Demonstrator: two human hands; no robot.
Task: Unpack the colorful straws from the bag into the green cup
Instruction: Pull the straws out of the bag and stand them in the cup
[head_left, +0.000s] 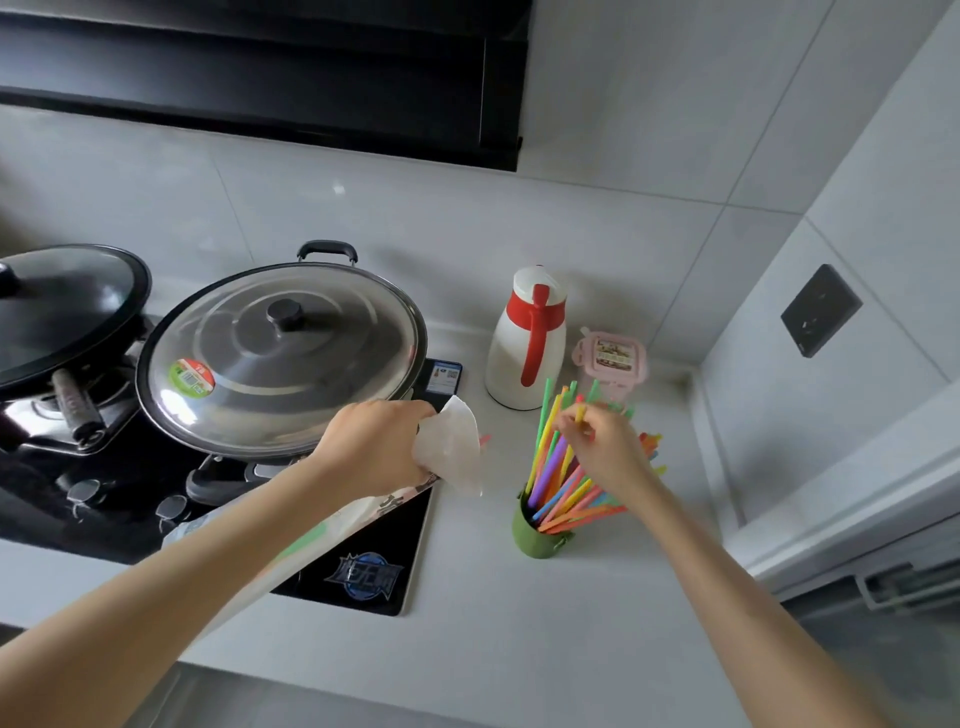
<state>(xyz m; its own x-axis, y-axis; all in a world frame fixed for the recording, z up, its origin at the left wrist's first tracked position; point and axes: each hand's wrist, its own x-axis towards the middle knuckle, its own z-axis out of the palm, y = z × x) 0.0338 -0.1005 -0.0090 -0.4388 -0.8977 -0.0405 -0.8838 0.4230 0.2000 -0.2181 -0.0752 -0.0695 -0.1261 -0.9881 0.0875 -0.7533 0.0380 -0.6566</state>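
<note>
A small green cup (535, 538) stands on the white counter, right of the stove, with several colorful straws (563, 493) fanning out of it. My right hand (610, 449) hovers over the straws and pinches the top of a yellow straw (580, 414) between thumb and fingers. My left hand (376, 447) grips the clear plastic bag (452, 447) near its open mouth, above the stove's right edge. The bag's long body trails back under my left forearm. A pink straw tip pokes out of the bag's mouth.
A large wok with a steel lid (283, 358) sits on the black stove just left of my left hand; a second lidded pan (62, 306) is further left. A white and red thermos (530, 338) and a pink lidded box (613, 356) stand behind the cup. Walls close the right side.
</note>
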